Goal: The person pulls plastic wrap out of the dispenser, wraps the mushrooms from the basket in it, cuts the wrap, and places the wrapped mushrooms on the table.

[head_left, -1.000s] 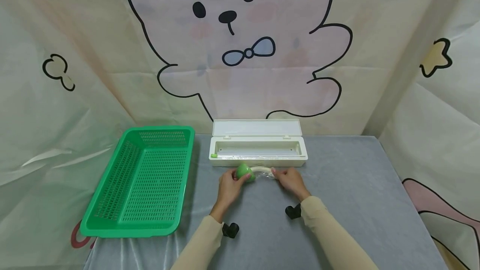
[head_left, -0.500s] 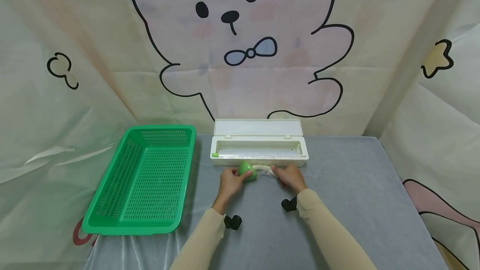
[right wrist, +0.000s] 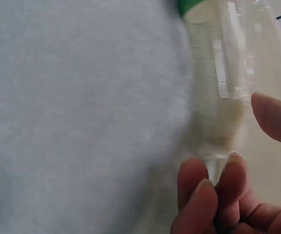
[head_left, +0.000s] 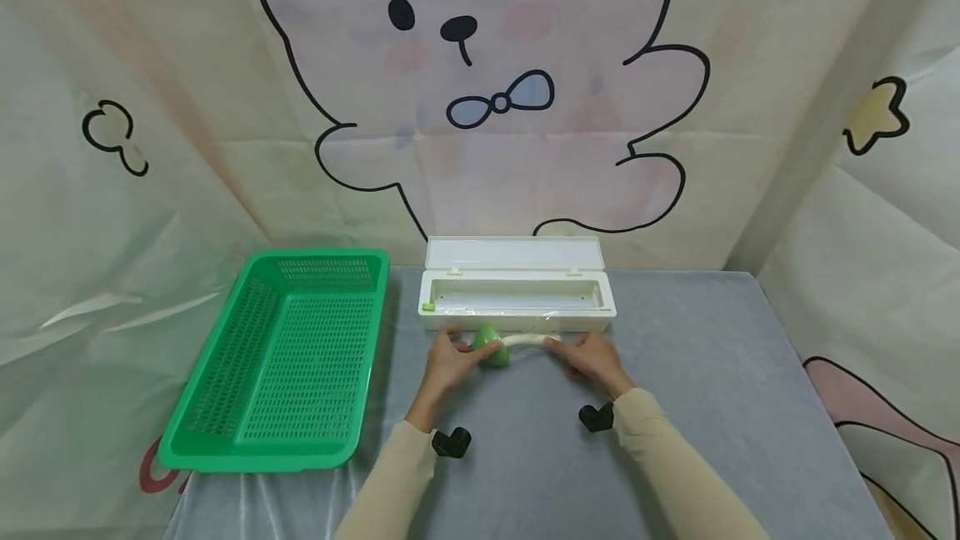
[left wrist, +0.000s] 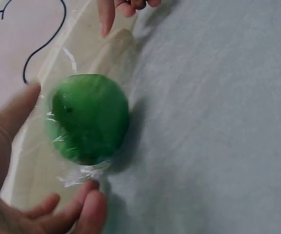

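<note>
A green, dome-headed thing (head_left: 487,345) with a pale curved stem (head_left: 523,341) lies on the table against the white box, wrapped in clear film. My left hand (head_left: 450,357) is at the green end. In the left wrist view, its thumb and fingers (left wrist: 92,187) spread around the green head (left wrist: 89,119), with a gap between. My right hand (head_left: 592,357) is at the stem's far end. In the right wrist view, its thumb is apart from the bent fingers (right wrist: 194,180) beside the blurred stem end (right wrist: 223,129). Loose film bunches near the left fingertips.
The long white box (head_left: 517,325) behind the hands has its lid (head_left: 513,253) raised, a small green tab, and film along its front. A green perforated basket (head_left: 273,464) stands to the left. A printed curtain rises behind the grey cloth-covered table (head_left: 697,357).
Both hands have moved slightly apart, the left one leftward and the right one rightward. More of the stem shows between them, and the green head has shifted slightly left.
</note>
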Motion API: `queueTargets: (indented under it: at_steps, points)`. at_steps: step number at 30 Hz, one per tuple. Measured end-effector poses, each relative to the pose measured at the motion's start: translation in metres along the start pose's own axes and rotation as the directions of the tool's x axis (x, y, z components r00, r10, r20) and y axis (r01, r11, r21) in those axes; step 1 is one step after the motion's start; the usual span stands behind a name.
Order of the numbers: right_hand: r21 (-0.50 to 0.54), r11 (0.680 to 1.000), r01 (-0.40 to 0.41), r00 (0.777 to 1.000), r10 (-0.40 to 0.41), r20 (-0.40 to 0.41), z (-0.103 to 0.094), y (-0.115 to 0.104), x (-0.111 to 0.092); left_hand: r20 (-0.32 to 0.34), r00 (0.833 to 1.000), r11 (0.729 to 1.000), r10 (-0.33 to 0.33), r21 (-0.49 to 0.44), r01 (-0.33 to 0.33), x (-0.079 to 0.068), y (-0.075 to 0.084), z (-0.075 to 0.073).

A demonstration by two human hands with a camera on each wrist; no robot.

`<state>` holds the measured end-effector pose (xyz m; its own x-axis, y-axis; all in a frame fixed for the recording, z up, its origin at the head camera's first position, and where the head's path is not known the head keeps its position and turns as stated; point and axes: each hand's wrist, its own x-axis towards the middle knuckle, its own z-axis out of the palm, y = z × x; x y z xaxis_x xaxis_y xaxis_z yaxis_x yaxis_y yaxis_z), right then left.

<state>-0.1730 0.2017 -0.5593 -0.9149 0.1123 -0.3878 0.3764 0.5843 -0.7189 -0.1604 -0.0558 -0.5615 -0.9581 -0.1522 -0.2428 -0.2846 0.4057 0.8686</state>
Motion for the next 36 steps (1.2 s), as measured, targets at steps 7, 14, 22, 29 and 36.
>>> queueTargets:
  at_steps: [7,14,22,29,36]
  points:
    - [-0.185,0.975,0.126,0.978,-0.153,-0.14,-0.031,-0.018,-0.007,-0.33,0.943,0.998,0.039,-0.032,-0.052,-0.001,0.005,-0.012]
    - [-0.199,0.964,0.178,0.897,-0.242,-0.371,-0.053,-0.025,0.002,-0.347,0.919,0.982,0.188,0.043,-0.185,0.019,0.004,-0.02]
    - [-0.159,0.946,0.281,0.944,-0.303,-0.132,-0.057,-0.007,0.024,-0.264,0.922,0.956,0.283,0.001,-0.293,0.045,-0.006,-0.023]
    - [-0.186,0.921,0.341,0.926,-0.364,-0.101,-0.061,0.008,0.026,-0.278,0.927,0.96,0.25,-0.053,-0.275,0.048,-0.017,-0.023]
    - [-0.175,0.92,0.349,0.92,-0.372,-0.12,-0.058,0.014,0.029,-0.354,0.891,0.926,0.285,-0.14,-0.351,0.047,-0.024,-0.014]
